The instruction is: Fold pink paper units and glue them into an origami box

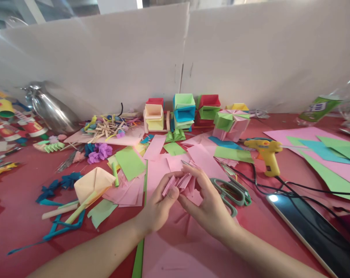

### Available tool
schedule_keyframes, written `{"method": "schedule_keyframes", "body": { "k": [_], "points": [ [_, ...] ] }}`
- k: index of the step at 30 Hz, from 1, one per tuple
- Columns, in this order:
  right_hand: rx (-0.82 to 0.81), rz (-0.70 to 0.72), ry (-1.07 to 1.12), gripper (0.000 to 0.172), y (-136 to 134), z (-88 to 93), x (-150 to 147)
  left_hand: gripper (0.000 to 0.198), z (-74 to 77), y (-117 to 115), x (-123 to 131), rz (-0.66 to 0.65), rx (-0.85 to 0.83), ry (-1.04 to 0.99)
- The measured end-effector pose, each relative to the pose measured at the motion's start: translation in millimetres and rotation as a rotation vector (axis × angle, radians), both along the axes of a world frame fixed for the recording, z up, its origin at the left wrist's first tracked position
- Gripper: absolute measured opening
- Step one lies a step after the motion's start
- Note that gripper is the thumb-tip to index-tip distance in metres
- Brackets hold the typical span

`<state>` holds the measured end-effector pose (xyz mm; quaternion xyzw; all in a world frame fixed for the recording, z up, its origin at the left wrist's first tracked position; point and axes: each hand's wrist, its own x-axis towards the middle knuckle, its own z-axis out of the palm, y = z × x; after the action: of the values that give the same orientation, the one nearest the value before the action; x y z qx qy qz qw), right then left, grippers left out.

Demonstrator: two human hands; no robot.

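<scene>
Gripping a pleated pink paper (177,182) with the fingers (172,192) of left hand (159,206) and right hand (211,210) above the red surface (18,224), just beside green scissors (231,192).

We are seeing scissors (232,192) lying right of our right hand (210,205), the glue gun (267,153) behind them, paper boxes (183,110) farther back.

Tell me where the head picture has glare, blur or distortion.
Head view: a bright glare spot on the dark tablet; the edges bend and smear, blurring the green-labelled container at far right; the left hand, right hand and folded pink paper look fairly sharp.
</scene>
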<state>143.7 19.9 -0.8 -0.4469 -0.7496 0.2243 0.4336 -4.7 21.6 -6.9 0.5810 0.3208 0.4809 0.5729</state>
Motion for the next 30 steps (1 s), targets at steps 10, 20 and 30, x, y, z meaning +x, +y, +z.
{"method": "schedule_keyframes", "body": {
  "k": [10,20,30],
  "points": [
    [0.021,0.03,0.017,0.053,0.0,3.4,3.7,0.033,-5.9,2.9,3.7,0.04,-0.106,-0.16],
    [-0.148,0.148,-0.047,0.06,-5.4,9.2,-2.4,0.042,-0.5,-4.4,-0.4,0.0,-0.054,0.002],
    [-0.081,0.111,-0.044,0.075,-4.8,-3.1,-2.7,0.07,-7.4,-1.0,3.5,-0.043,-0.174,-0.118]
  ]
}}
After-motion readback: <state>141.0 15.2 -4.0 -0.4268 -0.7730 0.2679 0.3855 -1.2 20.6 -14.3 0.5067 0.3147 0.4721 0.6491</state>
